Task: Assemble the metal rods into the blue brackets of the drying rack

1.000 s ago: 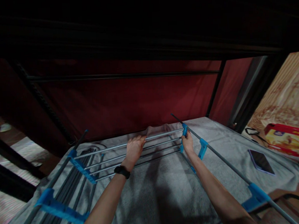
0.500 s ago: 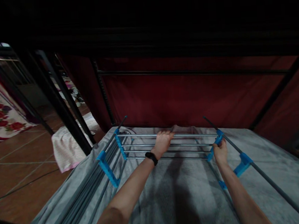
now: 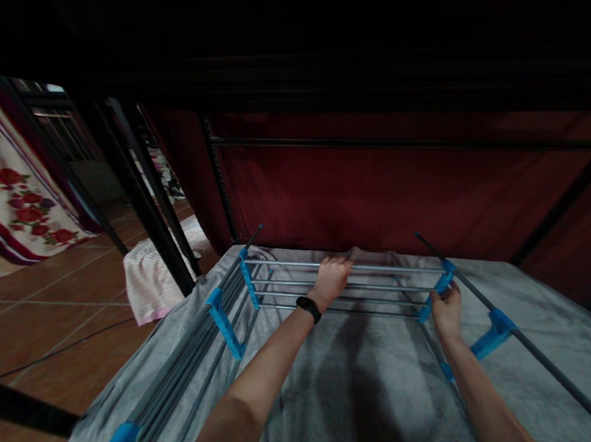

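Fingers (image 3: 339,266) of the left hand (image 3: 330,280) are curling closed over the far grey metal rail of the blue-jointed drying rack (image 3: 329,287), lying on the grey blanket-covered bed (image 3: 532,326). The right hand (image 3: 446,308) is gripping the blue plastic joint (image 3: 437,291); the rails are running crosswise between both hands.

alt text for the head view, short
Two bare hands grip a grey drying rack with blue joints, lying on a grey blanket: left hand on the far rail, right hand at a blue joint. A dark red curtain hangs behind.
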`<move>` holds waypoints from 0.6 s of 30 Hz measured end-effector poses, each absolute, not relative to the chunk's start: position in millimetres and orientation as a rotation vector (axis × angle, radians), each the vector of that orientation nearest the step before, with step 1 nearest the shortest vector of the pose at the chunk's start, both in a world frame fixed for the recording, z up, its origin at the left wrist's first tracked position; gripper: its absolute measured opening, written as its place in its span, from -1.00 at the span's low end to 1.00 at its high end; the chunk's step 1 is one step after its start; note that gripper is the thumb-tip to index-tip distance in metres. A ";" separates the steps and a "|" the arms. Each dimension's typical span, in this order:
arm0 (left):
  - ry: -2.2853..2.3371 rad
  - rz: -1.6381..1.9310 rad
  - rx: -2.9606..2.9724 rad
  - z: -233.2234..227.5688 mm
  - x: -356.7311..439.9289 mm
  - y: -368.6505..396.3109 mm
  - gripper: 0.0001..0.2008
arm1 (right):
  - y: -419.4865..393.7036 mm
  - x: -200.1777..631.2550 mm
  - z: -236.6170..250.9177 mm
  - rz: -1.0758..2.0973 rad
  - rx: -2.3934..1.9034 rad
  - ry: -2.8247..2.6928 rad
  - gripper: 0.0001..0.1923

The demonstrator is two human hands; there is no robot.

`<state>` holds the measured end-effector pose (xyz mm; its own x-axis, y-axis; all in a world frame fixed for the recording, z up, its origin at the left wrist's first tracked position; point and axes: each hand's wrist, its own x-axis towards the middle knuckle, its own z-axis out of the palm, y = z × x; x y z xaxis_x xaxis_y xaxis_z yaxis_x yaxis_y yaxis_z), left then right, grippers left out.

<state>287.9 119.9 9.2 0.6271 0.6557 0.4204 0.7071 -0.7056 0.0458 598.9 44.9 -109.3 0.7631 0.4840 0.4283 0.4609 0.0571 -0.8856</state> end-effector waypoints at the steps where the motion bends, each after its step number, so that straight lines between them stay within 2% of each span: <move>1: -1.146 -0.630 -2.720 9.5 288.1 119.6 -0.73 | 41.8 594.8 -114.1 -0.020 -1.597 -0.771 -0.38; 4: -1.145 -0.635 -2.717 9.8 288.3 118.9 -0.73 | 31.1 574.4 -125.2 -0.186 -1.642 -0.880 -0.42; 9: -1.155 -0.669 -2.690 10.0 288.4 117.7 -0.74 | 28.2 527.4 -120.2 -0.445 -1.559 -1.398 -0.58; 13: -1.158 -0.695 -2.690 10.8 289.3 116.7 -0.77 | 45.9 497.0 -105.6 -0.483 -1.539 -1.844 -0.59; 18: -1.179 -0.732 -2.671 10.9 290.0 116.1 -0.78 | 69.3 481.9 -95.7 -0.485 -1.633 -2.018 -0.69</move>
